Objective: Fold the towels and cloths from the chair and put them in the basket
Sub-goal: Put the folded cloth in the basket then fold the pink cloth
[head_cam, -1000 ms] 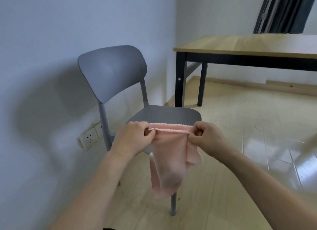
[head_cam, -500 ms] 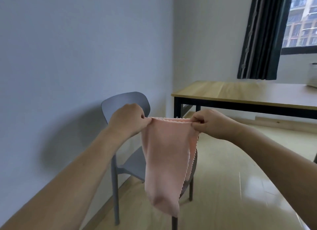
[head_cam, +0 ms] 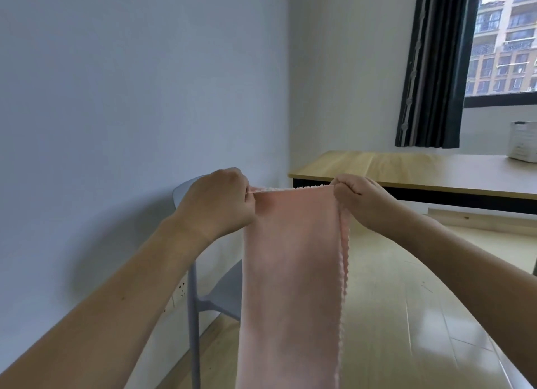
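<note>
Pink towel (head_cam: 290,272) hangs doubled, top corners pinched by left hand (head_cam: 218,202) at 9 o'clock and right hand (head_cam: 360,200) at 3. Folding under way; next fold needs bottom raised.

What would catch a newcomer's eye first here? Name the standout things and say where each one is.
A pink towel hangs lengthwise in the centre, its top edge stretched between the left hand and the right hand, each pinching a corner. Behind it, against the wall, stands a grey chair, mostly hidden. A wooden table sits at the right under a window with a dark curtain.
</note>
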Demonstrator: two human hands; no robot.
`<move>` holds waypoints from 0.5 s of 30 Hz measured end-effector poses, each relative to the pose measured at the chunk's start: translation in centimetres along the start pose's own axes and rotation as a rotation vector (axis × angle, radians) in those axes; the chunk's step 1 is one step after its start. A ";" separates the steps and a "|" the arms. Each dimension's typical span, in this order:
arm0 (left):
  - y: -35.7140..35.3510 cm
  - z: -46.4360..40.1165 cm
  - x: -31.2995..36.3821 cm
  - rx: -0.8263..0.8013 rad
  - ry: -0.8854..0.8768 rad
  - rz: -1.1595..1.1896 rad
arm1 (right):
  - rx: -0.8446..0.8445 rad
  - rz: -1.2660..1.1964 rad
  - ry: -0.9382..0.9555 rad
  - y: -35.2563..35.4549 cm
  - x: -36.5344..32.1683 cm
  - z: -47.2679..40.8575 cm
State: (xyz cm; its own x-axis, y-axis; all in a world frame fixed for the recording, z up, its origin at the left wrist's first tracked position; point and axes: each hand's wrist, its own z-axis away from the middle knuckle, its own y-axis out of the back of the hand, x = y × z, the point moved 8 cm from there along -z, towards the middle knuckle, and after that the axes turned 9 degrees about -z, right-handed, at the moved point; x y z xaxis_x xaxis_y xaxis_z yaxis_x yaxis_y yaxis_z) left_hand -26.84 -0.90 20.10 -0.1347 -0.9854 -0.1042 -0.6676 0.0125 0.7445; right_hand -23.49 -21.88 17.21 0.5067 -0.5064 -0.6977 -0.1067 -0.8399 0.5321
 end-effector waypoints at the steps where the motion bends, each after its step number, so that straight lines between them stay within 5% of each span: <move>1: 0.0 0.0 -0.2 0.014 0.002 0.000 | -0.010 0.018 0.023 -0.1 0.1 0.1; 15: -3.0 -1.2 -1.1 -0.166 0.086 0.085 | -0.036 0.223 0.146 -1.8 2.3 -2.2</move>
State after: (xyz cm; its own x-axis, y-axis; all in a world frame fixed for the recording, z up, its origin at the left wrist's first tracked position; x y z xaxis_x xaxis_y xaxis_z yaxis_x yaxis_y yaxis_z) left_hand -23.80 -0.07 18.79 -0.1175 -0.9930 0.0156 -0.5259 0.0755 0.8472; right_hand -20.26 -21.14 15.65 0.5926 -0.6421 -0.4862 -0.2000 -0.7021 0.6834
